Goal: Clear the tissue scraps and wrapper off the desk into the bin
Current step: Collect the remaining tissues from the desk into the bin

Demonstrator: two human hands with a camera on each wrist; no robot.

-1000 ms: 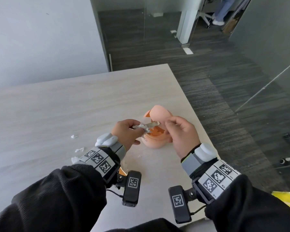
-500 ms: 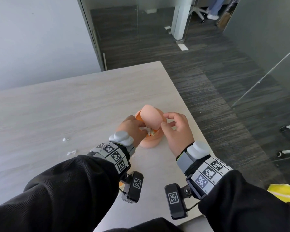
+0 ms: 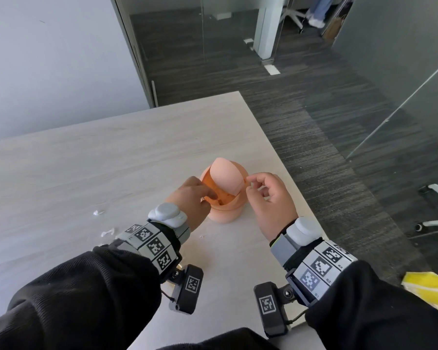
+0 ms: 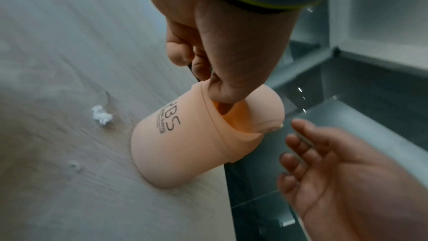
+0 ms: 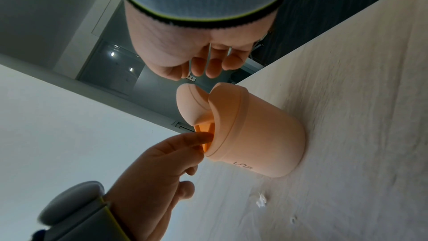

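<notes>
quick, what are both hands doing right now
Left hand: fingertips poke into the peach desktop bin opening; holding nothing that shows.
Right hand: open, fingers loosely curled beside the bin, empty.

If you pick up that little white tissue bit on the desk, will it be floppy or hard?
Probably floppy: the tissue bit looks crumpled and ragged. Likely very light too, being tiny beside the bin, so a puff of air might slide it across the desk.

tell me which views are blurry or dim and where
Head view: evenly lit and sharp, edges bowed by the wide lens. Left wrist view: desk grain smeared, bin lettering soft. Right wrist view: dimmer, left hand in shadow, desk texture streaked.
</notes>
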